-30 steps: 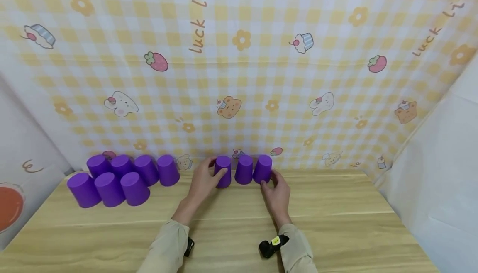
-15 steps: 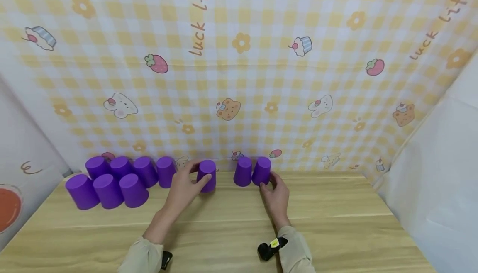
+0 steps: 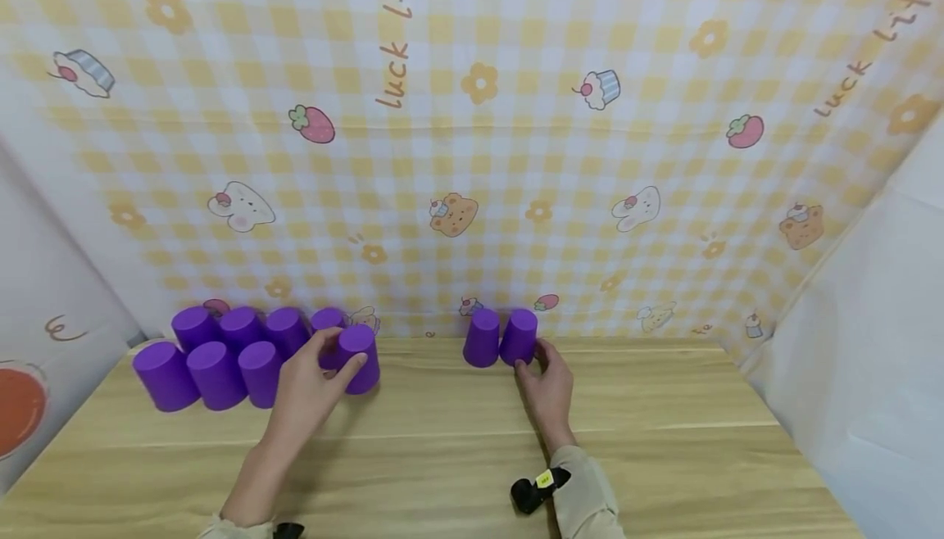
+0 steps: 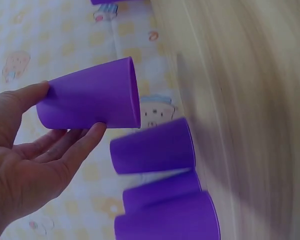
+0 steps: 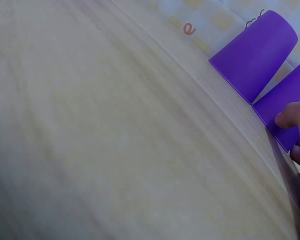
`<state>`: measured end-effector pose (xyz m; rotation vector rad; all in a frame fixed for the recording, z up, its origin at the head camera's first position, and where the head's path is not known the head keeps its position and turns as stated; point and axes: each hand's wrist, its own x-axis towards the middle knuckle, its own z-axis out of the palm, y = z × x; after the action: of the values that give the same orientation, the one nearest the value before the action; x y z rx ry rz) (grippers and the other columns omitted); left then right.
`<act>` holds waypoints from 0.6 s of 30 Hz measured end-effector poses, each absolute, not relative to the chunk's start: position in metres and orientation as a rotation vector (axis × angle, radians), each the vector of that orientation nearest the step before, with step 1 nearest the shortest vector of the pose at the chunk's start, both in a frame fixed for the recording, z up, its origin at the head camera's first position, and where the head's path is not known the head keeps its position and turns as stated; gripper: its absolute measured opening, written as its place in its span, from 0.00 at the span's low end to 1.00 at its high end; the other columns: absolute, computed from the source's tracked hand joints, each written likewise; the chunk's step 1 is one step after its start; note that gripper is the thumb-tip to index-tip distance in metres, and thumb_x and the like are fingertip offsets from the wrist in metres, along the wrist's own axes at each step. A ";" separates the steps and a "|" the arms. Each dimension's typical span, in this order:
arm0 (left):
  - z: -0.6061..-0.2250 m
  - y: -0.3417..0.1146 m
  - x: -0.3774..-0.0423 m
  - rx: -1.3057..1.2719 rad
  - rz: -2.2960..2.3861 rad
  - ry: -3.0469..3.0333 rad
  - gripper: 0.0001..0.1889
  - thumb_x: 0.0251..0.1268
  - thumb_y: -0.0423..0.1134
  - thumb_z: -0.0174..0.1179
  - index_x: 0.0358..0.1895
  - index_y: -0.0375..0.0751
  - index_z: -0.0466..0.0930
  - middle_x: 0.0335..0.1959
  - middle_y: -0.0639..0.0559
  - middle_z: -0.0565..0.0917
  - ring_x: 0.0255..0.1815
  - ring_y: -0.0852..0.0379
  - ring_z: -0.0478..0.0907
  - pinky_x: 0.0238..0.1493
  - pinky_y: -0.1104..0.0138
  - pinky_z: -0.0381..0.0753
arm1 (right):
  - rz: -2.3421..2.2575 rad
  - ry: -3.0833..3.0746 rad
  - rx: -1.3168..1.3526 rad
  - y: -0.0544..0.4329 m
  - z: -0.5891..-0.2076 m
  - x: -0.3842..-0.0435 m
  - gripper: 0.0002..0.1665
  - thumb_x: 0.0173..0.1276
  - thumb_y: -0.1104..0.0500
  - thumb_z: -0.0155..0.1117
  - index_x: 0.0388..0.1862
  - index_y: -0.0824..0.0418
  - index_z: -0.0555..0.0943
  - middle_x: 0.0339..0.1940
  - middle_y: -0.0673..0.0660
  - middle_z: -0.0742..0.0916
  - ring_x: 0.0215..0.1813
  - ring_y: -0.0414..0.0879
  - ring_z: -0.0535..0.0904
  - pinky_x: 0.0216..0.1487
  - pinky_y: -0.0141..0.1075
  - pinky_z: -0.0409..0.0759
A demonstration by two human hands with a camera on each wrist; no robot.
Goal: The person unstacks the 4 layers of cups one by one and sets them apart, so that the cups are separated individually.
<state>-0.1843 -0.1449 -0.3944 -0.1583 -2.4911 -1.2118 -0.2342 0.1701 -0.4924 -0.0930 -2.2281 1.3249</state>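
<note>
My left hand (image 3: 311,387) pinches an upside-down purple cup (image 3: 359,363) between thumb and fingers. In the left wrist view this cup (image 4: 92,97) hangs above the wooden table, its rim off the surface. It overlaps the right end of the left group of cups in the head view. My right hand (image 3: 547,383) holds the lower part of another upside-down purple cup (image 3: 519,334), thumb at the front near the rim. Just left of that one stands a further purple cup (image 3: 483,338); in the right wrist view their rims meet at the table.
Several upside-down purple cups stand at the left in two rows, a back row (image 3: 242,326) and a front row (image 3: 215,375). Behind the wooden table (image 3: 442,457) hangs a yellow checked cloth (image 3: 516,154), close to the cups.
My left hand has carried its cup leftward, away from the two cups on the right and over to the left group. The right hand and its cup have stayed in place.
</note>
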 end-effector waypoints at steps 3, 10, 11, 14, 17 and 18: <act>-0.395 -0.155 -0.180 -0.130 -1.176 -2.499 0.26 0.58 0.41 0.65 0.56 0.28 0.70 0.47 0.31 0.78 0.45 0.39 0.78 0.38 0.57 0.82 | 1.337 -2.215 -0.094 0.167 -0.493 -0.234 0.27 0.51 0.70 0.69 0.52 0.71 0.76 0.46 0.66 0.83 0.51 0.57 0.79 0.56 0.42 0.75; -0.401 -0.166 -0.176 -0.091 -1.136 -2.502 0.26 0.59 0.38 0.64 0.56 0.26 0.69 0.48 0.28 0.77 0.49 0.36 0.76 0.40 0.56 0.82 | 1.351 -2.219 -0.093 0.169 -0.492 -0.234 0.27 0.52 0.70 0.69 0.52 0.71 0.76 0.47 0.67 0.83 0.51 0.57 0.79 0.56 0.42 0.75; -0.402 -0.168 -0.176 -0.090 -1.119 -2.499 0.25 0.59 0.38 0.64 0.55 0.26 0.69 0.47 0.28 0.77 0.47 0.36 0.76 0.39 0.55 0.82 | 1.353 -2.219 -0.097 0.168 -0.492 -0.233 0.27 0.52 0.70 0.69 0.52 0.71 0.76 0.47 0.67 0.83 0.51 0.57 0.79 0.56 0.42 0.75; -0.404 -0.171 -0.176 -0.081 -1.054 -2.490 0.25 0.58 0.38 0.65 0.54 0.25 0.71 0.43 0.29 0.79 0.39 0.39 0.78 0.35 0.53 0.80 | 1.355 -2.214 -0.101 0.168 -0.491 -0.233 0.27 0.51 0.70 0.69 0.52 0.71 0.76 0.47 0.67 0.82 0.51 0.57 0.79 0.56 0.42 0.75; -0.407 -0.173 -0.177 -0.068 -1.027 -2.489 0.25 0.57 0.37 0.65 0.53 0.25 0.71 0.41 0.29 0.79 0.35 0.41 0.77 0.33 0.53 0.78 | 1.354 -2.213 -0.098 0.169 -0.491 -0.233 0.26 0.52 0.70 0.69 0.52 0.71 0.75 0.47 0.67 0.82 0.51 0.57 0.78 0.56 0.42 0.75; -0.409 -0.173 -0.178 -0.068 -1.026 -2.490 0.25 0.56 0.37 0.65 0.53 0.25 0.71 0.41 0.29 0.79 0.35 0.41 0.78 0.33 0.53 0.77 | 1.355 -2.213 -0.094 0.169 -0.491 -0.233 0.26 0.52 0.71 0.68 0.52 0.72 0.75 0.47 0.67 0.82 0.51 0.57 0.78 0.56 0.42 0.75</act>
<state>-0.1777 -0.1729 -0.4086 -0.0677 -2.4896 -1.0260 -0.2331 0.1690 -0.4913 -0.0945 -2.2127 1.3551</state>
